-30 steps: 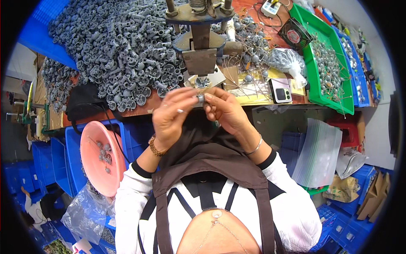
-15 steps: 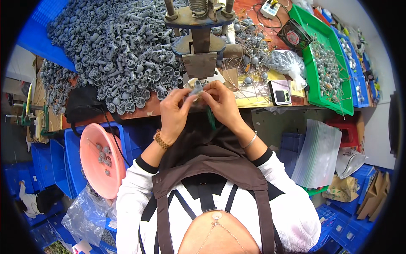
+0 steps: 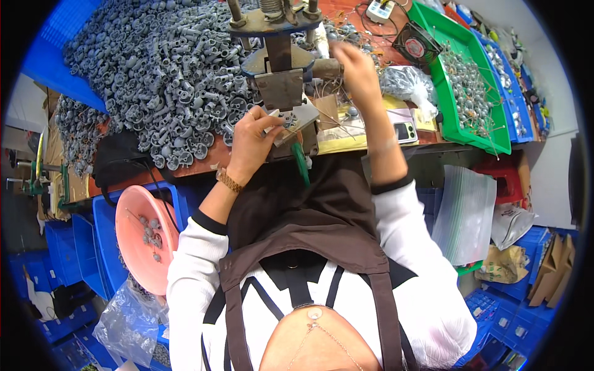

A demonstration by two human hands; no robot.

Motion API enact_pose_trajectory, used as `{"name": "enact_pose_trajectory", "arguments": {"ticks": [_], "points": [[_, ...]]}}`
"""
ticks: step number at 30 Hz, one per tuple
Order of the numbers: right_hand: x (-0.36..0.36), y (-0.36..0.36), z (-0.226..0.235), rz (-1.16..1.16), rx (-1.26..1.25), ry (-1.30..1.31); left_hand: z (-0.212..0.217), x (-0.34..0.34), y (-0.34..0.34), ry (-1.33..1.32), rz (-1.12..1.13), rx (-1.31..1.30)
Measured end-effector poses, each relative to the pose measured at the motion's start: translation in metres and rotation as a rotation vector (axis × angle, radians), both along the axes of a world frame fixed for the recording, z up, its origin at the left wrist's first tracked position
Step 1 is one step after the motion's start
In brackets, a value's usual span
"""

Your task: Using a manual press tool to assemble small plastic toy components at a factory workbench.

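Note:
My left hand (image 3: 250, 141) is at the front of a metal press (image 3: 279, 86), its fingers pinched together beside the small metal fixture (image 3: 303, 116) under the press head. Small grey parts show at the fingertips, but I cannot make out what is held. Blurred by motion, my right hand (image 3: 361, 75) is stretched out to the right of the press. Its fingers are apart, above the near side of a pile of grey balls with thin wires (image 3: 349, 32). A green strip (image 3: 301, 162) hangs below the fixture.
A large heap of grey plastic fittings (image 3: 179, 74) covers the left of the table. At right are a clear plastic bag (image 3: 405, 86), a phone (image 3: 405, 131), a small fan (image 3: 417, 44) and a green tray (image 3: 455, 105) of wired balls. A pink basin (image 3: 133, 247) stands lower left.
My hands were together in front of the press, fingering a small grey part. The right has moved away up and right; the left has stayed near, now beside the fixture, which shows more fully.

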State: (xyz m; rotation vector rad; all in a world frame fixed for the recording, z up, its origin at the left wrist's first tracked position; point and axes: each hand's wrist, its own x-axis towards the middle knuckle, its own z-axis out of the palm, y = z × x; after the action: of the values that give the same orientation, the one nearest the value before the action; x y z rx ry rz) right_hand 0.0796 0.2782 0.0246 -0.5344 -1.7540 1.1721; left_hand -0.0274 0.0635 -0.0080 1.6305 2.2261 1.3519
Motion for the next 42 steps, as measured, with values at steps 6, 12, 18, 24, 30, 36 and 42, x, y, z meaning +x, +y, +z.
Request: {"name": "enact_pose_trajectory", "arguments": {"ticks": [6,12,18,24,30,36,42], "points": [[-0.014,-0.014,0.101,0.276,0.142,0.367,-0.005,0.003,0.001,-0.078,0.08,-0.046],[0.084,-0.114,0.044,0.221,0.742,0.195,-0.008,0.007,-0.002,-0.031,0.098,-0.045],[0.09,-0.075,0.09,-0.038,0.276,0.163,0.018,0.01,-0.03,0.221,0.091,-0.285],[0.107,-0.005,-0.033,0.215,0.57,-0.809,0.077,0.019,-0.105,-0.567,-0.028,-0.306],[0.099,0.016,0.043,0.373,0.023,-0.583,0.1,-0.033,-0.256,-0.666,0.597,0.221],[0.066,0.047,0.092,0.183,-0.123,0.188,0.114,-0.058,-0.382,-0.138,0.966,-0.421],[0.038,0.015,0.121,0.374,-0.204,0.584,0.058,-0.075,-0.275,0.383,0.563,-0.476]]}}
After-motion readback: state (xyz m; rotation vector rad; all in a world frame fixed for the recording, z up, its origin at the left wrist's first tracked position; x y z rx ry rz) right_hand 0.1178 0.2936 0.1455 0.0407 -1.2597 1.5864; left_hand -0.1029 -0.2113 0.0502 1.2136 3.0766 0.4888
